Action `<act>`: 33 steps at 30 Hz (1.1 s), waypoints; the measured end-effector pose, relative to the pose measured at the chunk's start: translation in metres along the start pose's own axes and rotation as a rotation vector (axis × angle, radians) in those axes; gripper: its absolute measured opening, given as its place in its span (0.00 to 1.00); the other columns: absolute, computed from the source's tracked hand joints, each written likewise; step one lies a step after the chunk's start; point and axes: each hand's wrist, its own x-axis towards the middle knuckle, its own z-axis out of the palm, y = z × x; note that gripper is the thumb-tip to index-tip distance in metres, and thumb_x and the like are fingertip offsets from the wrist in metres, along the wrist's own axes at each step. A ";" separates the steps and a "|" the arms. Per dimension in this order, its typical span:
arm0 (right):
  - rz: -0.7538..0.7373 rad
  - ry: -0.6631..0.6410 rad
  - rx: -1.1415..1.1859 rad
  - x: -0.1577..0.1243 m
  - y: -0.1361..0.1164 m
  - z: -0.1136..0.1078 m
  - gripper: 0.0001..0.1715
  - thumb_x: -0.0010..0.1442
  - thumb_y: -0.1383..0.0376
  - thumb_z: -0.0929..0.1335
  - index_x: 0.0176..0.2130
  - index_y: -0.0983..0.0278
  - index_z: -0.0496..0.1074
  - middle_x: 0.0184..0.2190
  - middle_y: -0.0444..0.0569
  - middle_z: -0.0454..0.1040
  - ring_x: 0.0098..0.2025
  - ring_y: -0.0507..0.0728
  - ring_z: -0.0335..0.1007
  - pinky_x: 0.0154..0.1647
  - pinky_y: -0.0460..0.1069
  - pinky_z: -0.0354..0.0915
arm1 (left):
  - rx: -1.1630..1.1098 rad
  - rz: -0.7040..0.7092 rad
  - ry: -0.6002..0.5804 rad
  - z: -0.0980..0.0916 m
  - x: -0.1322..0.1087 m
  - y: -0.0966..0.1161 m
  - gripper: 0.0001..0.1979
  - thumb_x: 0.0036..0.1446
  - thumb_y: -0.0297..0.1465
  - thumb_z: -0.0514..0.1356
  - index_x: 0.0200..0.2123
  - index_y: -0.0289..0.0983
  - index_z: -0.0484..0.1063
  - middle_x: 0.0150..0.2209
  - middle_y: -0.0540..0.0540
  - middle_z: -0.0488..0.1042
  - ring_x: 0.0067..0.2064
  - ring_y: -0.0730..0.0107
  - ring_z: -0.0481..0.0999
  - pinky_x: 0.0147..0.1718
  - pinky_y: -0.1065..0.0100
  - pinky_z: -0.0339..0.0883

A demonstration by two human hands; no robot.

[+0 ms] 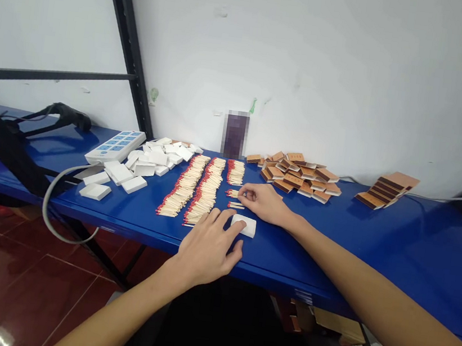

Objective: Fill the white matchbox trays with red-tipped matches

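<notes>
My left hand [211,244] rests by the table's front edge, fingers spread, with fingertips touching a small white matchbox tray [250,229]. The thumb stays apart from the tray. Just beyond it, my right hand [264,203] is closed in a pinch at the ends of a few red-tipped matches [232,193]. A few more matches [234,205] lie between that hand and the tray. Two long rows of matches, a left row [184,185] and a middle row [205,189], stretch away beside my left hand. A shorter row [235,172] lies behind my right fingertips.
White matchbox trays [147,161] are heaped at the left, near a white and blue box [116,146]. Brown matchbox sleeves [298,176] lie piled behind my right hand, with more sleeves [386,190] farther right. A black metal post [133,41] and a grey cable [52,189] stand left.
</notes>
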 end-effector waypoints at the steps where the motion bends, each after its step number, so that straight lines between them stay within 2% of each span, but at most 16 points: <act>1: 0.002 -0.002 -0.008 0.000 0.000 0.000 0.07 0.57 0.67 0.66 0.32 0.65 0.76 0.21 0.42 0.70 0.24 0.50 0.63 0.29 0.46 0.54 | 0.003 -0.001 -0.002 0.000 0.000 0.000 0.17 0.64 0.33 0.52 0.55 0.38 0.67 0.54 0.40 0.68 0.51 0.53 0.66 0.52 0.51 0.66; 9: 0.020 0.002 -0.037 0.000 -0.002 -0.001 0.08 0.57 0.66 0.67 0.32 0.65 0.76 0.22 0.44 0.72 0.26 0.51 0.65 0.29 0.46 0.54 | 0.014 0.003 0.001 0.002 0.000 -0.001 0.17 0.65 0.34 0.51 0.55 0.38 0.66 0.55 0.40 0.67 0.51 0.53 0.66 0.52 0.51 0.65; 18: 0.007 -0.014 -0.029 -0.001 -0.001 0.000 0.07 0.57 0.66 0.66 0.30 0.64 0.75 0.22 0.43 0.71 0.25 0.51 0.63 0.28 0.46 0.53 | 0.015 0.002 -0.007 0.001 0.000 0.000 0.17 0.65 0.34 0.51 0.55 0.39 0.66 0.55 0.41 0.67 0.51 0.53 0.66 0.52 0.51 0.65; 27: -0.037 -0.047 0.003 0.003 -0.002 0.003 0.09 0.60 0.64 0.66 0.33 0.64 0.75 0.25 0.45 0.74 0.28 0.52 0.65 0.29 0.47 0.54 | 0.010 0.010 0.011 0.000 0.000 0.000 0.16 0.64 0.34 0.52 0.53 0.39 0.67 0.54 0.40 0.68 0.49 0.54 0.67 0.50 0.51 0.66; 33: -0.006 -0.028 -0.001 0.004 -0.001 0.004 0.08 0.59 0.65 0.66 0.33 0.64 0.76 0.23 0.44 0.72 0.26 0.51 0.65 0.29 0.46 0.54 | 0.008 0.011 0.018 0.000 0.000 0.001 0.16 0.64 0.33 0.53 0.53 0.39 0.67 0.53 0.40 0.68 0.49 0.54 0.67 0.49 0.51 0.66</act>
